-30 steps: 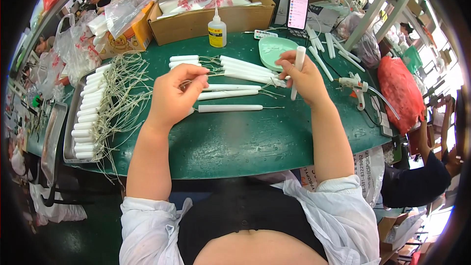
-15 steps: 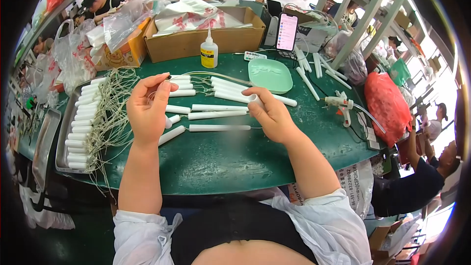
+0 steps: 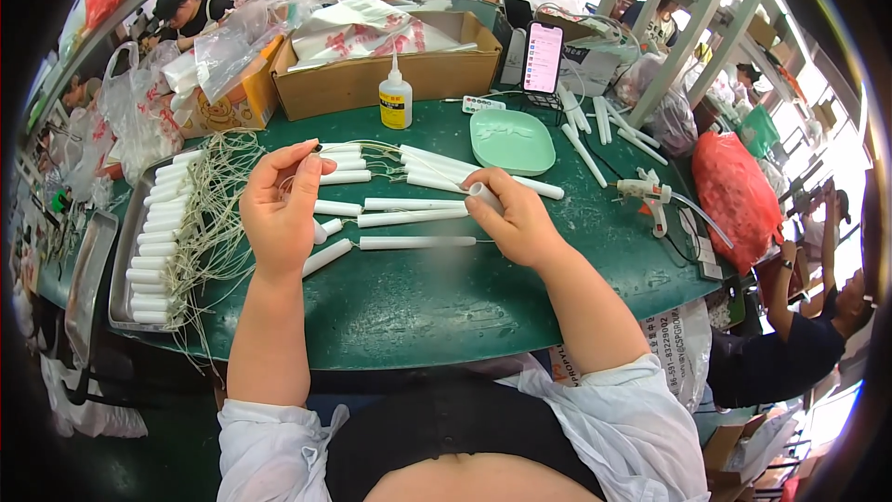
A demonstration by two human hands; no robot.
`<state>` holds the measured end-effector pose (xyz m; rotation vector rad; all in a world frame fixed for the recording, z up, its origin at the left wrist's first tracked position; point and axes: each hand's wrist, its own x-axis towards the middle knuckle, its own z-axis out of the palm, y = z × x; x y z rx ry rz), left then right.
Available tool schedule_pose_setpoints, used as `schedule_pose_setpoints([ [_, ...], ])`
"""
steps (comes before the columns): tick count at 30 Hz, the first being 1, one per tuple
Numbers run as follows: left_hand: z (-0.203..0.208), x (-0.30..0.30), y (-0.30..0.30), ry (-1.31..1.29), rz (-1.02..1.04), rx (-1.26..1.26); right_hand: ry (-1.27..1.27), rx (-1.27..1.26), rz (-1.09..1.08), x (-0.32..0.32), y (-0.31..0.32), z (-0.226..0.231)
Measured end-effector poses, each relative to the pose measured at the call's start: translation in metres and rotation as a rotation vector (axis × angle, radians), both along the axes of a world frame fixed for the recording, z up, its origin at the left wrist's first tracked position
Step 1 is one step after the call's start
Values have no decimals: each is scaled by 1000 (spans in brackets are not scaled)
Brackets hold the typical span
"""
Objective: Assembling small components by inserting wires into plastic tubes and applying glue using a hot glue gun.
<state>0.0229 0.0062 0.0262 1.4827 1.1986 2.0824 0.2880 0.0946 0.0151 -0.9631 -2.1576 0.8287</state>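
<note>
My left hand (image 3: pixel 282 214) is raised over the left part of the green table, thumb and fingers pinching a tiny black piece (image 3: pixel 319 147). What that piece is cannot be made out. My right hand (image 3: pixel 517 223) is closed around a white tube (image 3: pixel 485 193) whose open end points up toward me. A thin pale wire runs between the two hands. Below and between them lie several white tubes (image 3: pixel 416 242) in loose rows, some joined by thin wires. Beside my left forearm, a metal tray (image 3: pixel 119 288) holds short white tubes with tangled wires (image 3: pixel 218 191).
Beyond my hands stand a glue bottle (image 3: pixel 396 100), a mint-green dish (image 3: pixel 513 141), a cardboard box (image 3: pixel 372 93) and a propped phone (image 3: pixel 543 58). On the right are a hot glue gun (image 3: pixel 648 197) and a red bag (image 3: pixel 736 200). Other people sit farther off.
My right hand has shifted slightly left with the white tube. My left hand keeps its pinch in nearly the same place.
</note>
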Motion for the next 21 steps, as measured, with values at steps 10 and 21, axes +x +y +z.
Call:
schedule_pose_setpoints([
  [10, -1, 0, -1, 19, -5, 19, -55, 167, -10, -1, 0, -2],
  [21, -5, 4, 4, 61, 13, 45, 92, -31, -13, -1, 1, -8],
])
